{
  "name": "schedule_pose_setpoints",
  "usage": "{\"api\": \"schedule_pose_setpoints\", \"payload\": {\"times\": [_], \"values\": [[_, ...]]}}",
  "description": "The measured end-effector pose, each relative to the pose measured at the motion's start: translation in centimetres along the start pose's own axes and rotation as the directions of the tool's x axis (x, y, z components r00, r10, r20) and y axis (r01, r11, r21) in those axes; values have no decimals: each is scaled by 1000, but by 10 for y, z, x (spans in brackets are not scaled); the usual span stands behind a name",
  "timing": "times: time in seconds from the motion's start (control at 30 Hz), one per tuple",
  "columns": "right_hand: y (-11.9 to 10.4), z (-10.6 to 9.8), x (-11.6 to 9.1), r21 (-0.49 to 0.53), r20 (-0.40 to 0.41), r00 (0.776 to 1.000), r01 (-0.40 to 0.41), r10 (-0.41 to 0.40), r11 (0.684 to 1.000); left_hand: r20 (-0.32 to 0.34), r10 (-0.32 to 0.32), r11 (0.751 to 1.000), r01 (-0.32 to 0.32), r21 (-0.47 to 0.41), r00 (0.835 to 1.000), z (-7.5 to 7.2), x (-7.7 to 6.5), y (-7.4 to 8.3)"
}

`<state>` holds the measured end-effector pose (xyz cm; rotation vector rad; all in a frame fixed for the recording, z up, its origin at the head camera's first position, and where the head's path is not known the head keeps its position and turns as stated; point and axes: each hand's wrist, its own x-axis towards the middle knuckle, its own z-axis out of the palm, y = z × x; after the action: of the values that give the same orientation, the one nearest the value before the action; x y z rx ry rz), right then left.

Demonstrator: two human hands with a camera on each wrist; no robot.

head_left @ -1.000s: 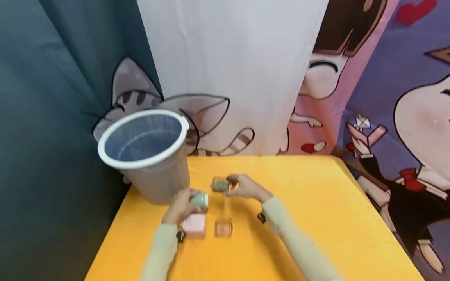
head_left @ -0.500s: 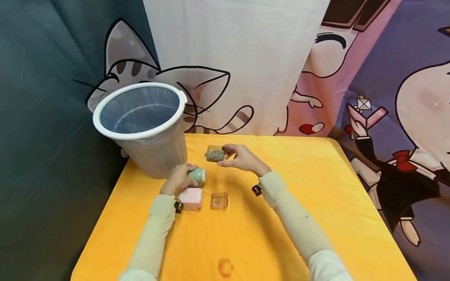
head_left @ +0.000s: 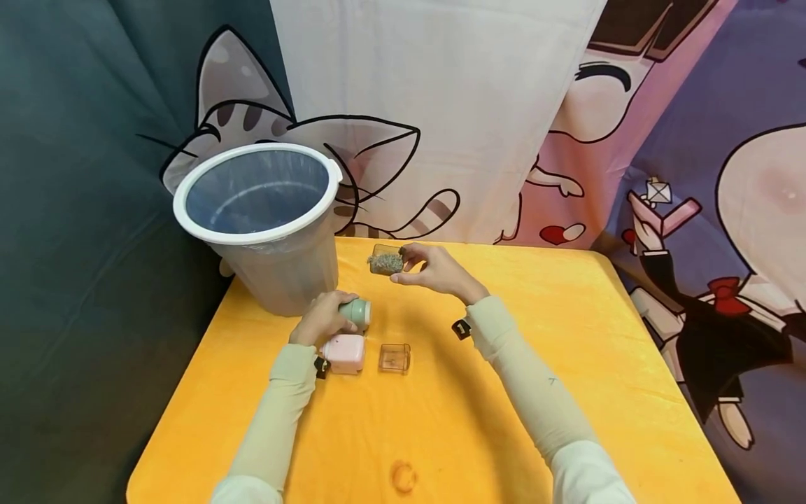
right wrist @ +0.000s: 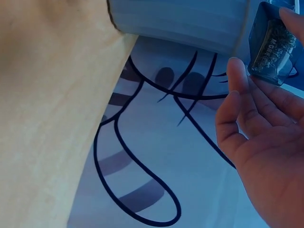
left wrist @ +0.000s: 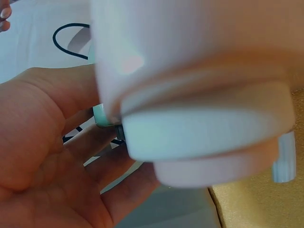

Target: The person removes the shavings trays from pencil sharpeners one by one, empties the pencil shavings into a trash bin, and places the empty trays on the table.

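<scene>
My left hand [head_left: 322, 318] grips a green crank-type pencil sharpener [head_left: 356, 315] with a pale end, fingers around its body. Close beside that hand, a pink pencil sharpener [head_left: 345, 353] stands on the table; its pink body with a white collar [left wrist: 204, 123] fills much of the left wrist view and hides part of the green one. My right hand [head_left: 437, 269] pinches the edge of a see-through shavings tray [head_left: 386, 262], raised above the table. Grey-green shavings [right wrist: 275, 47] fill much of it. A second see-through tray [head_left: 394, 358] lies right of the pink sharpener.
A tall translucent bin [head_left: 277, 273] with a white rim and a liner stands at the table's back left, just beyond my left hand. The yellow-covered table [head_left: 535, 336] meets a printed curtain [head_left: 453, 126] behind. A round orange mark [head_left: 404, 477] shows near the front.
My right hand has lifted the shavings tray a little, farther from the second tray. My left hand keeps its hold on the green pencil sharpener. The head view has tilted downward.
</scene>
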<state>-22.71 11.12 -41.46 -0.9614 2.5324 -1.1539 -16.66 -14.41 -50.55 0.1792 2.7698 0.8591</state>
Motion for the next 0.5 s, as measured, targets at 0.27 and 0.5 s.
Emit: {"api": "schedule_pose_setpoints", "payload": {"times": [0.27,0.5], "values": [[-12,-11,6,18,-3,1000,21,-21,1000,9,-5,1000,5,-20,1000,-2,-2,2],[-24,-17,13,20,-6,999,42,-42,999,10,-6,1000,6,-20,1000,-2,-2,2]]}}
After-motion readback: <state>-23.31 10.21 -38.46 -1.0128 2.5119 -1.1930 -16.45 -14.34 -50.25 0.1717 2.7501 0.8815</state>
